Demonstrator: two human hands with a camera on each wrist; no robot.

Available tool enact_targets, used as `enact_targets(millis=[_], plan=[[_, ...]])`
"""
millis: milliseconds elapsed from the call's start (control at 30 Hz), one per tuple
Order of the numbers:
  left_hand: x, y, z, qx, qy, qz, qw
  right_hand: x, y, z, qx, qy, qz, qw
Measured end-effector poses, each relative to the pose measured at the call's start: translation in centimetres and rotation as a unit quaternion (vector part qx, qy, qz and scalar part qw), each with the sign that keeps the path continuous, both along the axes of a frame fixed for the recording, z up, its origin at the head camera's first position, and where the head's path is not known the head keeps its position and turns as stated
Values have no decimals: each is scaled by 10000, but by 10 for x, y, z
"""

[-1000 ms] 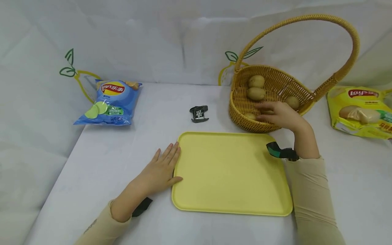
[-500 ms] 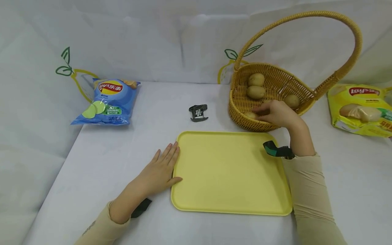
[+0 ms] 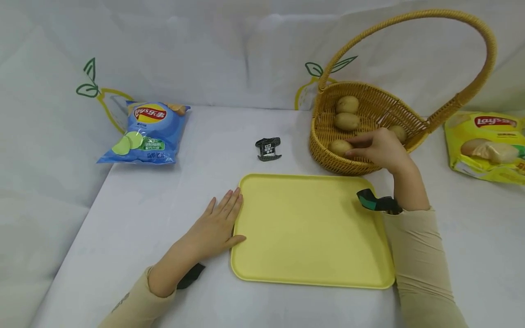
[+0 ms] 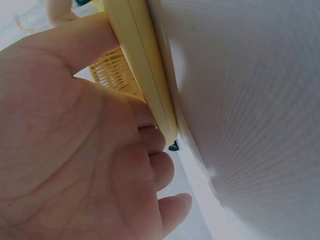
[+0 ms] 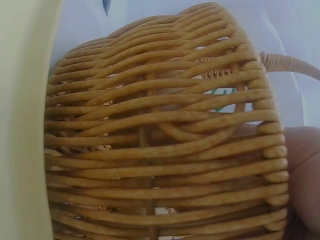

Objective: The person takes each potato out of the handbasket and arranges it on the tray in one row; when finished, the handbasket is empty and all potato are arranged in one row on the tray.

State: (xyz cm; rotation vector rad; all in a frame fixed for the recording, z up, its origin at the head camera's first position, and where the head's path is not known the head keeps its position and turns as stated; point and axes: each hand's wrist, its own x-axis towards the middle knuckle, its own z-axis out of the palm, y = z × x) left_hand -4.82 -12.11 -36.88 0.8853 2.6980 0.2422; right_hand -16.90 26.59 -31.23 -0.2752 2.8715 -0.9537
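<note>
My right hand [image 3: 383, 148] reaches over the front rim of the wicker basket [image 3: 342, 167] and pinches the end of a potato [image 3: 339, 147] between fingertips and thumb. Two more potatoes, one of them a tan potato [image 3: 347, 121], lie behind it, and another potato [image 3: 398, 133] sits to the right, partly behind the hand. The right wrist view is mostly filled by the basket's woven wall [image 5: 165, 150]. My left hand [image 3: 215, 230] rests with straight fingers along the left edge of the yellow tray [image 3: 311, 228]; in the left wrist view its fingers touch the tray's side [image 4: 142, 65].
A blue chip bag [image 3: 151, 134] stands at the back left and a yellow chip bag [image 3: 488, 146] at the right. A small black packet [image 3: 268, 149] lies behind the tray. The basket's tall handle [image 3: 414, 16] arches above it. White cloth covers the table and back wall.
My right hand has lowered its fingers to the front potato and closed on it; the potato now shows more fully at the fingertips. The left hand stays at the tray's edge.
</note>
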Motion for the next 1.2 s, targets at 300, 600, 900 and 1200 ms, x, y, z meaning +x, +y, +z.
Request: enact_targets(millis=[300, 600, 900, 1200], plan=[[-2, 0, -1, -20, 31, 1, 10000, 6, -9, 12, -624, 295, -472, 9965], [-2, 0, -1, -69, 8, -5, 10000, 15, -22, 21, -1405, 403, -434, 9883], [-3, 0, -1, -51, 60, -25, 10000, 24, -45, 24, -2376, 203, -112, 9711], [-5, -1, -1, -75, -71, -99, 9999, 33, -75, 15, -2700, -305, 243, 9621]])
